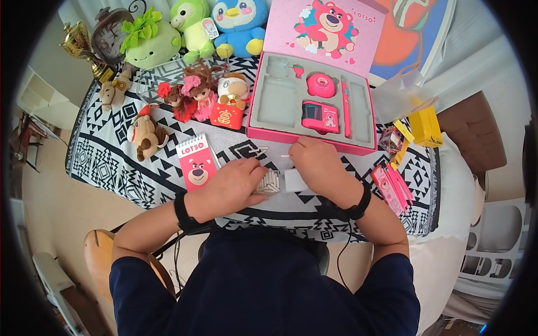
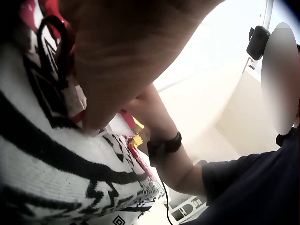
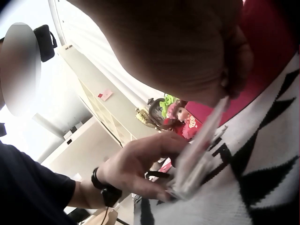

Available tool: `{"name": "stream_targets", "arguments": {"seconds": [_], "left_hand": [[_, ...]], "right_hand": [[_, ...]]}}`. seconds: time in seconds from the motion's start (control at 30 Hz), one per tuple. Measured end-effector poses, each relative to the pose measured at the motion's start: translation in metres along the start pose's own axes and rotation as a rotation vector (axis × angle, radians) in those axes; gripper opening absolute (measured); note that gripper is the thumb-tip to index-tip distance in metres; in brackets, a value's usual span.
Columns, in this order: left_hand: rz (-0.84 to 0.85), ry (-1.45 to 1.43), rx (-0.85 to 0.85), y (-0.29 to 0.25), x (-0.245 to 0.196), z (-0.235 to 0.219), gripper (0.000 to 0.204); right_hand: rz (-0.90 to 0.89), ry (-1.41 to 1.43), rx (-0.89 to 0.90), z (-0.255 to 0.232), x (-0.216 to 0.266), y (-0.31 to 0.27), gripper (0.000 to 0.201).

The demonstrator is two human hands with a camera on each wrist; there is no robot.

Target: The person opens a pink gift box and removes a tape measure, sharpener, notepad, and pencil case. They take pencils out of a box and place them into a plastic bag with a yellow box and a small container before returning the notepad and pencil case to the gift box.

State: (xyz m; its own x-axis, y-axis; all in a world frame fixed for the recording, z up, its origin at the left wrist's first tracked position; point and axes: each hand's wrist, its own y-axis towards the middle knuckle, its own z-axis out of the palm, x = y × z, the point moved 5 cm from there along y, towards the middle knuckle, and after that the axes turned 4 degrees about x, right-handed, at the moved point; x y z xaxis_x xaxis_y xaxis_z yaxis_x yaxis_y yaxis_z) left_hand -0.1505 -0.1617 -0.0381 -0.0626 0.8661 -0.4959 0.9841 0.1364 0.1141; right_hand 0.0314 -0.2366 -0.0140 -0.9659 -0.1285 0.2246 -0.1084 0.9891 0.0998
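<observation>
My left hand (image 1: 232, 182) grips a small clear box packed with short cream-white sticks (image 1: 269, 182), thumb at the near side and fingers over the far side. The box's clear lid (image 1: 294, 181) stands out to the right, below my right hand (image 1: 316, 165). In the right wrist view the lid (image 3: 206, 129) slants up towards the right fingertips. The right hand's fingers are curled together, pinching a short white stick (image 1: 285, 156) that pokes out to their left. A few loose white sticks (image 1: 258, 150) lie on the patterned cloth beyond the box.
A pink gift box (image 1: 263, 131) lies open at the back. A pink notepad (image 1: 197, 167) is left of the left hand. Dolls (image 1: 203, 103) and plush toys (image 1: 238, 25) stand behind. Pink pens (image 1: 399, 185) and a yellow box (image 1: 425, 126) lie to the right.
</observation>
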Motion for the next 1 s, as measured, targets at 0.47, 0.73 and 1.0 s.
{"name": "stream_targets", "arguments": {"seconds": [0.47,0.73,1.0], "left_hand": [[-0.253,0.157,-0.071,0.025,0.052,-0.002,0.016],[-0.292,0.101,-0.160,0.024,0.045,-0.009,0.017],[-0.201,0.130,-0.112,0.008,-0.006,0.014,0.016]], "right_hand": [[-0.027,0.086,0.102,0.015,0.026,-0.011,0.011],[-0.047,0.279,0.014,0.016,0.029,-0.018,0.007],[-0.002,0.290,0.010,0.020,0.029,-0.020,0.007]]}}
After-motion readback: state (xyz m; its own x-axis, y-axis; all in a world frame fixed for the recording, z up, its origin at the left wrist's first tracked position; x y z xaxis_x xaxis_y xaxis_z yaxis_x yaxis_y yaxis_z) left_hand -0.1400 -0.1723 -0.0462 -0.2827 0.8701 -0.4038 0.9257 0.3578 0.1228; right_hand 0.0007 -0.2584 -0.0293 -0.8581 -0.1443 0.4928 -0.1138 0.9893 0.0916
